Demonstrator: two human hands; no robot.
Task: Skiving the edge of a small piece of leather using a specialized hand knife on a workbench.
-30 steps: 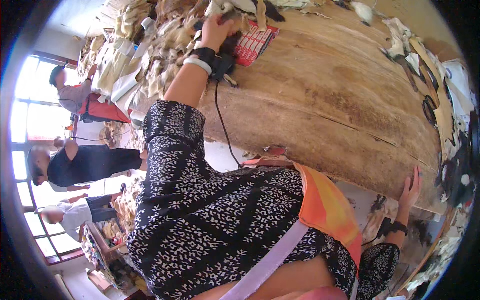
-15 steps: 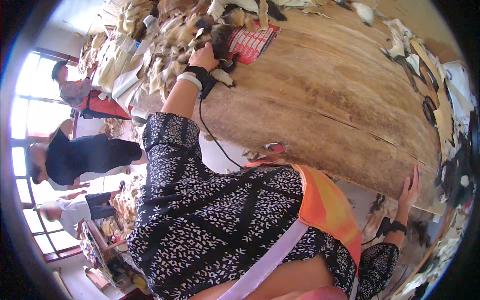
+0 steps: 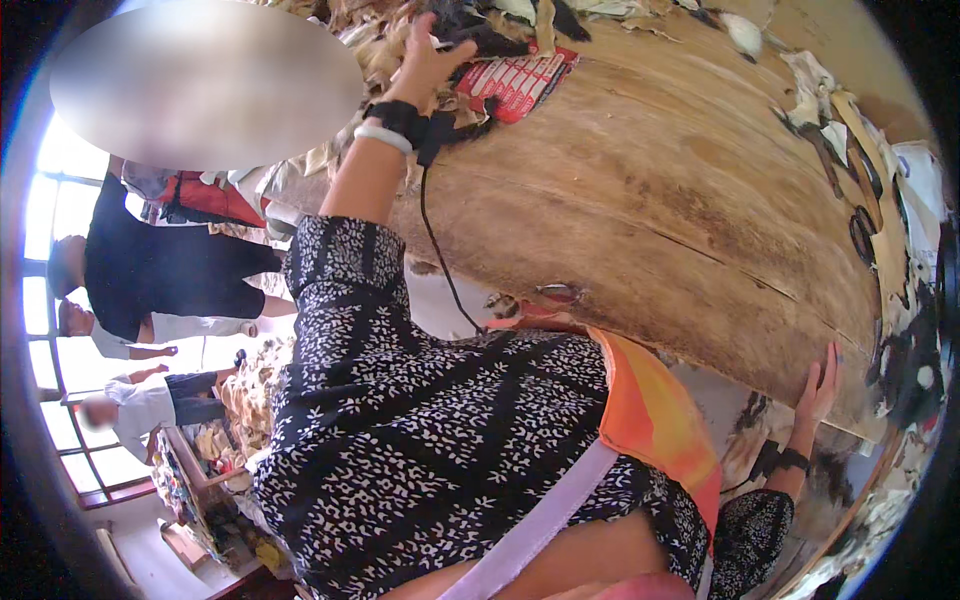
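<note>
At the pile of fur scraps (image 3: 375,45), my left hand (image 3: 428,68) has its thumb and fingers apart. Dark fur (image 3: 480,38) lies right by its fingertips. Just to the right, a red and white printed sheet (image 3: 520,85) is partly covered by fur pieces. My right hand (image 3: 820,388) rests with its fingers stretched out on the near right edge of the wooden table (image 3: 620,190).
Scissors (image 3: 862,232) lie at the table's right side among pale strips and scraps (image 3: 812,85). A black cable (image 3: 436,250) runs from my left wrist. Several people stand off to the left, one in black clothes (image 3: 165,265), near a heaped scrap table (image 3: 250,400).
My left hand has moved farther up into the fur pile, and its fingers have spread apart. Dark fur beside it has shifted. My right hand stays at the table edge.
</note>
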